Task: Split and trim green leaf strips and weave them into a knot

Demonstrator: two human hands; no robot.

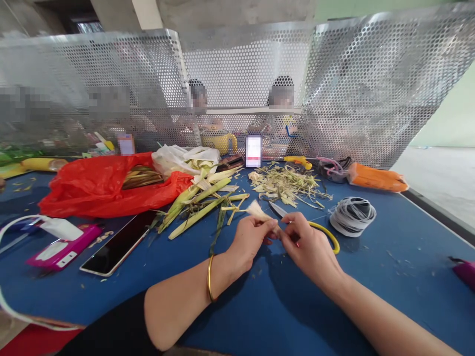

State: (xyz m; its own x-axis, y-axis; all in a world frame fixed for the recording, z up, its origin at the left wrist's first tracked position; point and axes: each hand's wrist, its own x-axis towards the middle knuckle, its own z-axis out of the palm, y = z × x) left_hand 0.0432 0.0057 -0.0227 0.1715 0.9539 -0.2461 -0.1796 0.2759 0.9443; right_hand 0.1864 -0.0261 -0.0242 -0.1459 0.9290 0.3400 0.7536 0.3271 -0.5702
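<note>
Over the middle of the blue table, my left hand (249,241) pinches a pale piece of dried corn husk (258,211), its frayed, fanned end pointing away to the left. My right hand (309,244) is closed at the husk's narrow end, thumb and forefinger bent together; fine thread may be between them, but the fingertips hide it. Under the right hand lie scissors, with the blade (277,209) showing beyond the fingers and the yellow handle (334,238) to the right. A spool of grey-white thread (352,217) stands to the right of that handle.
Green-yellow husks (200,207) lie left of my hands, beside a red plastic bag (92,185) and a dark phone (118,244). Husk scraps (287,184) are heaped ahead. An orange packet (377,177) rests back right. Perforated metal panels (245,64) stand behind, with people beyond them.
</note>
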